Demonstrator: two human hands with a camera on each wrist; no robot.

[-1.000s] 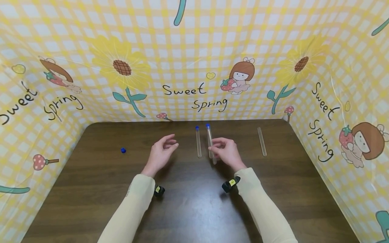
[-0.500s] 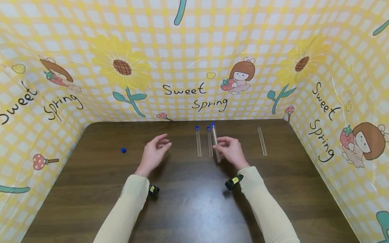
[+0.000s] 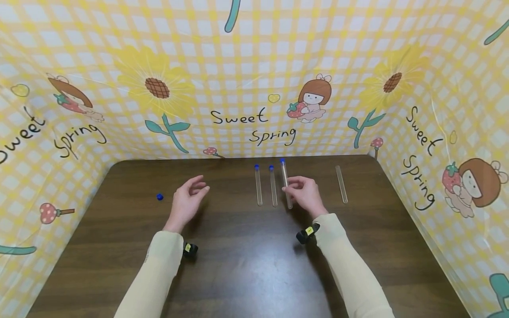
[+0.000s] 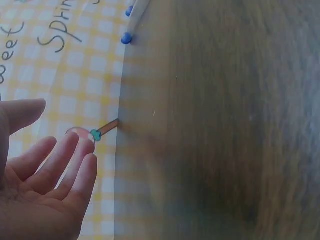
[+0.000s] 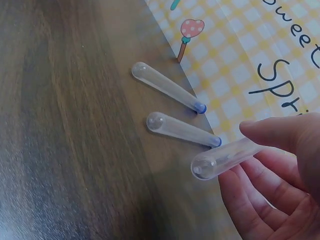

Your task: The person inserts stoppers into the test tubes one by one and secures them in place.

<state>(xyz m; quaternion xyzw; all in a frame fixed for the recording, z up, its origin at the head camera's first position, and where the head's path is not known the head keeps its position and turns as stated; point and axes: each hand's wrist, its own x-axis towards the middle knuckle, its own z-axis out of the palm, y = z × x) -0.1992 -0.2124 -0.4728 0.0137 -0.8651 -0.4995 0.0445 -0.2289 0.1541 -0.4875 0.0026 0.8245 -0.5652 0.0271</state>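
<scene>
My right hand (image 3: pixel 305 192) pinches a clear test tube (image 5: pixel 220 161) between thumb and fingers; its blue cap (image 3: pixel 282 160) points to the back of the table. Just left of it lie two more blue-capped test tubes, a nearer one (image 3: pixel 273 187) and a farther one (image 3: pixel 258 187), side by side. In the head view my left hand (image 3: pixel 187 201) hovers left of the tubes with nothing in it, its fingers relaxed, as the left wrist view also shows. A loose blue cap (image 3: pixel 160 197) lies on the table to the left of this hand.
An uncapped test tube (image 3: pixel 341 184) lies on the right part of the dark wooden table (image 3: pixel 238 274). A yellow checked cloth (image 3: pixel 222 79) with printed flowers and figures stands as a wall around the back and both sides.
My right hand has moved right with the capped test tube, away from the other two, which stay put. My left hand has drawn left toward the loose blue cap.
</scene>
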